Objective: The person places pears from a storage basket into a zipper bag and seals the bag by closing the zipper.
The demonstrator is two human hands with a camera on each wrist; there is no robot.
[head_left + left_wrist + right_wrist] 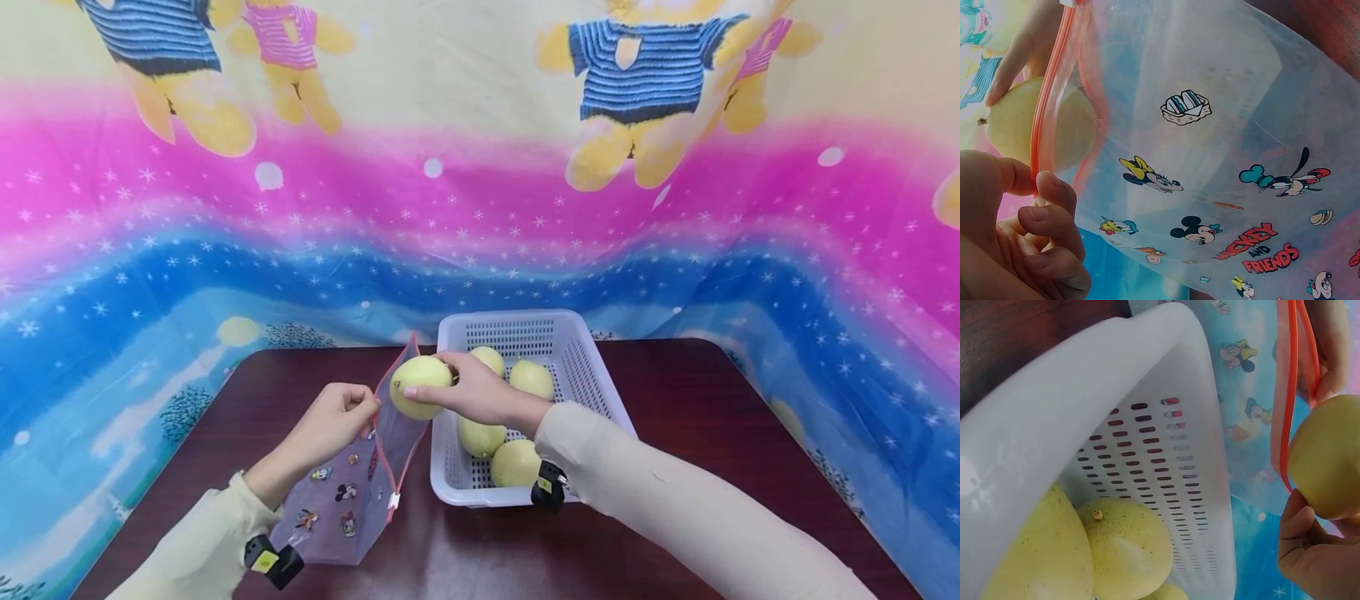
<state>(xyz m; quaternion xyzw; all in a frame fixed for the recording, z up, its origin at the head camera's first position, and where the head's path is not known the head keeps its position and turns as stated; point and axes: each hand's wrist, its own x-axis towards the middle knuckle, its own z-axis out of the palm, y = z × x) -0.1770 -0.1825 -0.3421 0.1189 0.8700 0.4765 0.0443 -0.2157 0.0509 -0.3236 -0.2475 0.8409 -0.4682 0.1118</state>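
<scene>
A translucent zip bag [348,492] with cartoon prints and a red-edged mouth is pinched at its rim by the left hand [330,425]. The right hand [480,390] grips a yellow-green pear [422,387] at the bag's mouth. In the left wrist view, the left thumb and fingers [1054,194] hold the red zip edge, with the pear [1016,128] beside it. From the right wrist, the pear [1329,456] appears against the red rim, the right hand's fingers [1300,528] around its lower side. The bag's mouth is parted, with a white slider at its near end.
Right of the bag stands a white perforated basket [611,392] with several pears, among them one [516,463] near its front and one [532,379] farther back. Both are on a dark red-brown table [697,433]. A printed cloth [480,208] hangs behind and along the sides.
</scene>
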